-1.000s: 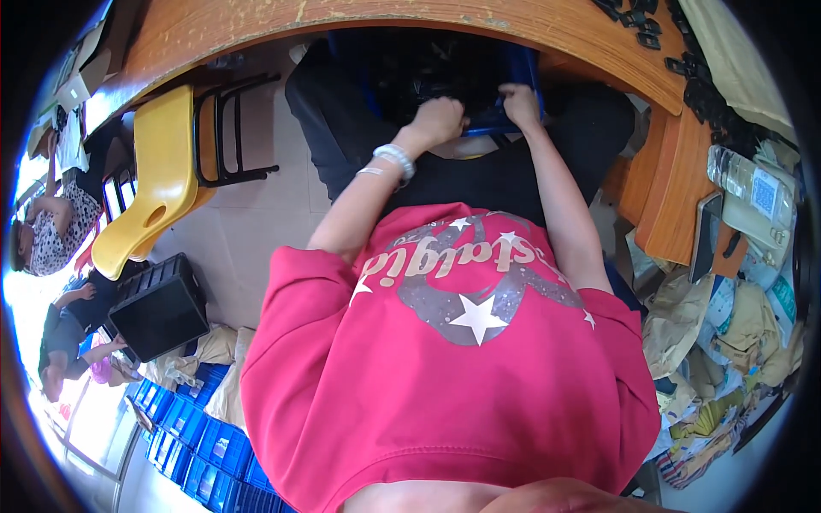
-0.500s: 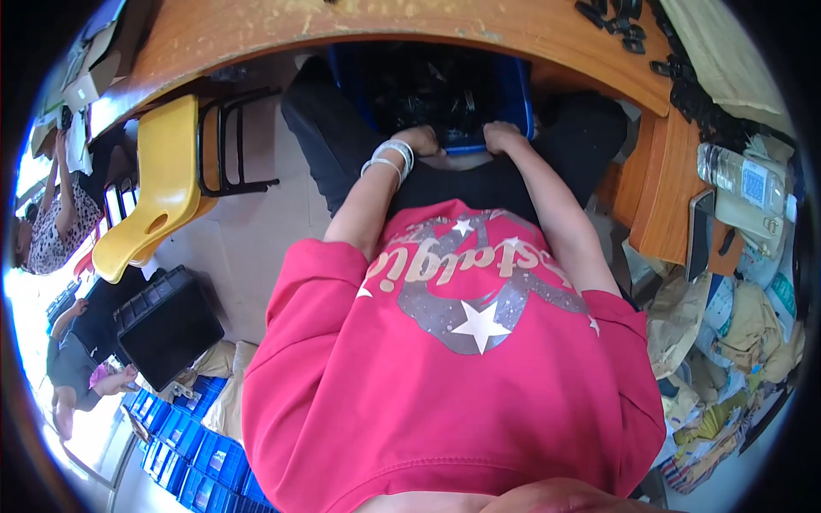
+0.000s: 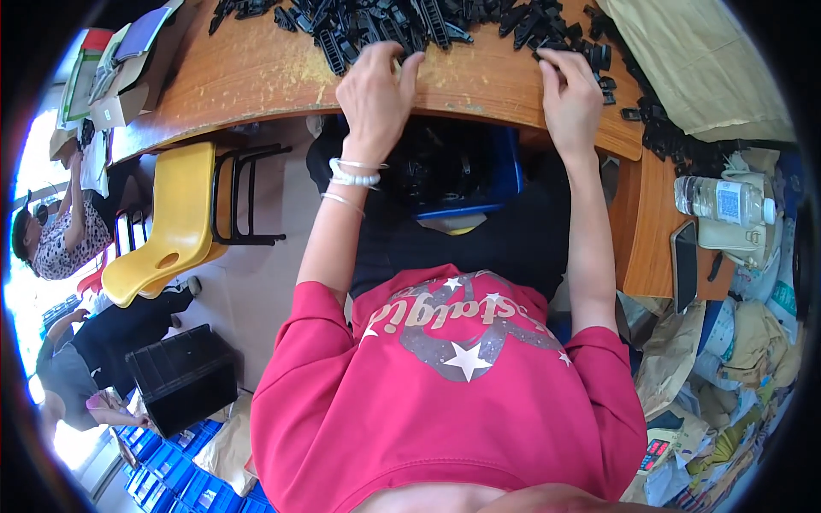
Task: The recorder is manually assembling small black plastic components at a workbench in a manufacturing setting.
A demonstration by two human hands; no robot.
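Note:
My left hand (image 3: 376, 96) is over the wooden table near its front edge, thumb and fingers apart, at the near side of a pile of black plastic parts (image 3: 359, 21). Nothing shows in its grip. My right hand (image 3: 573, 98) hovers farther right, thumb and fingers also apart, its fingertips beside a smaller heap of black plastic parts (image 3: 534, 24). I cannot tell whether the fingertips touch them. Below the table edge, a blue bin (image 3: 510, 167) with dark contents sits between my legs.
The wooden table (image 3: 256, 77) curves across the front. On the right are a plastic bottle (image 3: 718, 199), a phone (image 3: 684, 265) and heaped bags. Left are a yellow chair (image 3: 184, 205) and a person holding a black crate (image 3: 184, 380) near stacked blue bins (image 3: 205, 492).
Both my hands have let go of the blue bin's near rim and risen forward onto the table. More of the tabletop and the black parts has come into view.

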